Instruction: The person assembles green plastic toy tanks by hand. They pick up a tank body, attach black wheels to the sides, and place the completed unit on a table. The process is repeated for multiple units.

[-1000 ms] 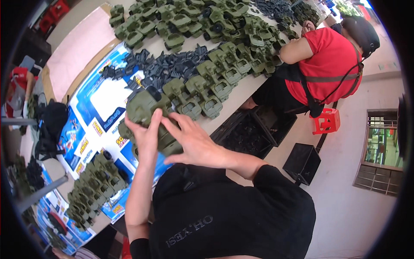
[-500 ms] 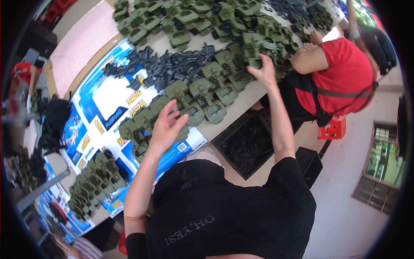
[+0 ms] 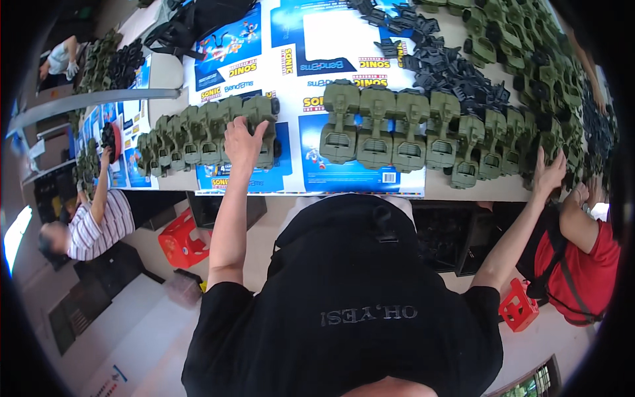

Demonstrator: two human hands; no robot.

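Observation:
My left hand (image 3: 243,147) lies against the right end of a row of olive-green plastic toy vehicle bodies (image 3: 192,140), its fingers and thumb apart, gripping none of them. In front of me stands another row of the same toy vehicle bodies (image 3: 408,132), packed side by side on blue printed card (image 3: 357,175). Far to the right, my right hand (image 3: 550,173) is at the near end of the heap of olive vehicles (image 3: 522,56), thumb and fingers spread. Whether its fingertips touch a vehicle I cannot tell.
Small dark grey plastic parts (image 3: 456,76) lie behind the middle row. A black bag (image 3: 192,26) rests at the back left, near a grey metal bar (image 3: 99,99). People sit at both sides, beside red stools (image 3: 184,239). Black crates (image 3: 443,231) stand below the table edge.
My view has swung toward the left. My left hand has moved from the middle row to the left row; my right hand remains by the vehicles on the right. Both stay open.

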